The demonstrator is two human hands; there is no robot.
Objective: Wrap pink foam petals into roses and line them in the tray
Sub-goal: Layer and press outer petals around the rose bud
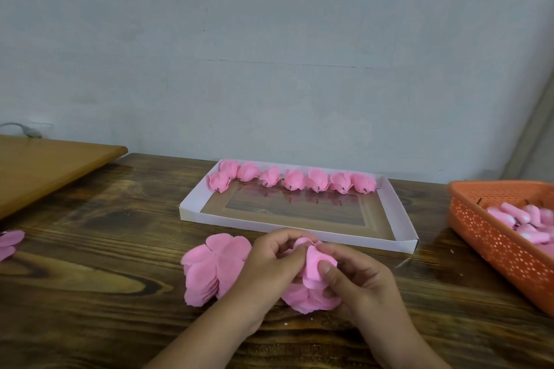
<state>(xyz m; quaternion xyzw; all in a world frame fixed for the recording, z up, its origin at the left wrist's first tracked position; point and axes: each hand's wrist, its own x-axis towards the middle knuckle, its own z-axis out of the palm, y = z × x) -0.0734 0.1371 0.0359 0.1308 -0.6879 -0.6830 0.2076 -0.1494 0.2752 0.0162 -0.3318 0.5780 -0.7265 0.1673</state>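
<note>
Both hands meet over the table's front middle, folding a pink foam rose. My left hand pinches its top and left side. My right hand presses a petal against it with the thumb. A stack of flat pink petal sheets lies just left of my left hand. Behind the hands sits a white cardboard tray with a clear window in its floor. Several finished pink roses stand in a row along its far wall.
An orange perforated plastic basket holding pink buds sits at the right. More pink petals lie at the left edge. A lighter wooden board overlaps the dark table's far left. A grey wall stands right behind the tray.
</note>
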